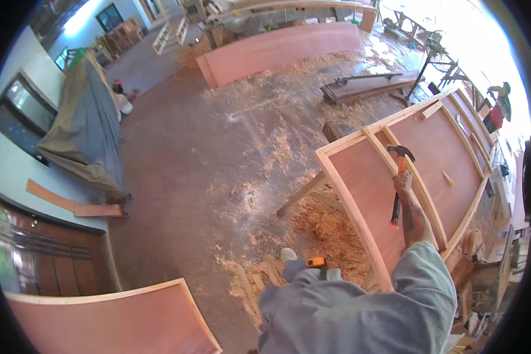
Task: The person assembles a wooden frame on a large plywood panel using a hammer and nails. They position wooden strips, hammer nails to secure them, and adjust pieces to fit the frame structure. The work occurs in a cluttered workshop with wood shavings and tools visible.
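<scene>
My right hand [403, 184] is closed around the handle of a claw hammer [396, 206]. The hammer has a dark metal head and an orange and black handle, and its head points away from me. Beneath it lies a wooden panel frame [351, 206], with pale battens along its edges and across a reddish sheet. Two long battens [416, 183] run side by side close to my hand and forearm. A small loose wood piece [448, 178] rests on the sheet farther right. My left hand does not show. An orange tape measure [316, 262] is at my waist.
Wooden legs [301, 193] support the frame, with wood shavings [324, 230] heaped below. Another framed panel [118, 321] is at the lower left. Reddish sheets [283, 53] and stacked boards [369, 87] lie farther off. A grey cover [88, 118] drapes something by the left wall.
</scene>
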The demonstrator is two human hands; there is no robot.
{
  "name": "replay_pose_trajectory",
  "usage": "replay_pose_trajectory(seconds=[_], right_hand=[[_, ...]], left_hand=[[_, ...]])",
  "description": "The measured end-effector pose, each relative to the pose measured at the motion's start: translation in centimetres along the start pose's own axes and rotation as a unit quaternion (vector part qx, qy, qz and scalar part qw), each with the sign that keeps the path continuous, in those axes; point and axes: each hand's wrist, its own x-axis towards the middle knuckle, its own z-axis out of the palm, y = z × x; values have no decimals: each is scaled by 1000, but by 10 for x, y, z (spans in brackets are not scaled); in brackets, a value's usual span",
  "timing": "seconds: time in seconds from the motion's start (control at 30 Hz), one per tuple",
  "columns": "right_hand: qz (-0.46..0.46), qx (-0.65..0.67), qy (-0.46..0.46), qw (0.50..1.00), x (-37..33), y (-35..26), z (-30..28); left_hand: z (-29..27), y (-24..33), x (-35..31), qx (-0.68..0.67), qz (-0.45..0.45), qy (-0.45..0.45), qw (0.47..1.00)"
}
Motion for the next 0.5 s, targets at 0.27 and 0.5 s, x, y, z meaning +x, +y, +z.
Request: replay_pose_trajectory(seconds=[0.27,0.5], right_hand=[[-87,20,-5,996,52,3,21],[7,-128,-12,992,8,-58,23]], left_hand=[[-4,299,78,196,-33,-24,980],[2,611,263,328,24,42,943]])
